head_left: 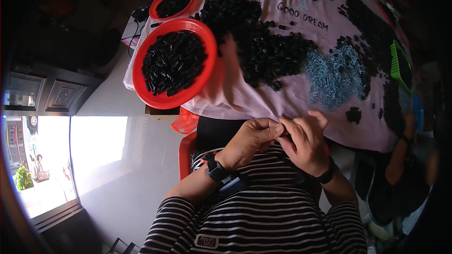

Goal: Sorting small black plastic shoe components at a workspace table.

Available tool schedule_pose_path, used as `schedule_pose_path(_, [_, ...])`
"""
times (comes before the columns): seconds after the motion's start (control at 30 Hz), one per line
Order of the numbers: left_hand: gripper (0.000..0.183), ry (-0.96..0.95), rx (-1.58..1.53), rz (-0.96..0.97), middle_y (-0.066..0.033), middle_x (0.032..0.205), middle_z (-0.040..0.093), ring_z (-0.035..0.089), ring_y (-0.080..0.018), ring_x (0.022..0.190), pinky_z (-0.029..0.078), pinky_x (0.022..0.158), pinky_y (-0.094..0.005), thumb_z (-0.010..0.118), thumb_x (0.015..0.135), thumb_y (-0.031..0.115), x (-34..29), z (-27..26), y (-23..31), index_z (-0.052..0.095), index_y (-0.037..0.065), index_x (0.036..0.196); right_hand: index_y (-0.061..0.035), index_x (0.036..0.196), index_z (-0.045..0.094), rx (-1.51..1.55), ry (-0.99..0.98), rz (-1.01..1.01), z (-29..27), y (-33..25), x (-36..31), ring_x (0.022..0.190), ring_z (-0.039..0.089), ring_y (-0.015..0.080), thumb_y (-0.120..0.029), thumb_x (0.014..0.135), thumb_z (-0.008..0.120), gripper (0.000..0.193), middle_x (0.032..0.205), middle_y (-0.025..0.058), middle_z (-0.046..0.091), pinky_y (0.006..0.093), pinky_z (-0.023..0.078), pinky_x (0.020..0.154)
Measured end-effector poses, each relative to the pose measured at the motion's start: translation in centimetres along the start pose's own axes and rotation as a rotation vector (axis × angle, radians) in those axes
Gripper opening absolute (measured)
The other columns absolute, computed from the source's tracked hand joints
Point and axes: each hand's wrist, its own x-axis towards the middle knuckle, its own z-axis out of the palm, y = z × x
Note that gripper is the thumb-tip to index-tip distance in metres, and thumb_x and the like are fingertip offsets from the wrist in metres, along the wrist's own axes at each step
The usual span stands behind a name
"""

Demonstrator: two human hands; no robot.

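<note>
My left hand (254,138) and my right hand (303,141) meet in front of my body, just off the table's near edge. Thumb and fingers of both are pinched together at one spot; whatever sits between them is too small and covered to make out. Beyond my hands, a heap of small black plastic pieces (273,56) lies on the pink cloth (235,101). To its right spreads a pile of small blue-grey spring-like pieces (334,73). A large red basin (207,66) at the left is filled with black pieces.
A smaller red basin (190,2) with black pieces stands behind the large one. More black pieces (376,33) cover the right side, near a green basket (398,63). Another person's arm (398,157) reaches in at the right. A red plastic bag (186,121) hangs below the table edge.
</note>
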Motion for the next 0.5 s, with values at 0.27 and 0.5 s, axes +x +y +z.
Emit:
schedule_pose_path(0.27, [0.025,0.016,0.095,-0.015,-0.0009,0.101,0.071,0.06,-0.0052,0.078,0.046,0.061,-0.0185,0.068,0.101,0.028,0.2,-1.1,0.3,0.069,0.008,0.117,-0.0104,0.1,0.065,-0.129,0.085,0.326,0.8,7.6,-1.9,0.084,0.061,0.0223,-0.008,0.09,0.071,0.012,0.087,0.0022,0.063,0.0419,0.035,0.093])
schedule_pose_path(0.5, [0.036,0.035,0.059,0.121,0.0024,0.093,0.06,0.049,-0.0041,0.071,0.041,0.063,-0.0189,0.06,0.107,0.028,0.4,-0.6,0.2,0.062,0.006,0.135,-0.0126,0.095,0.065,-0.177,0.115,0.264,3.6,9.1,-2.4,0.085,0.061,0.0241,-0.008,0.088,0.073,0.011,0.087,0.002,0.063,0.042,0.035,0.089])
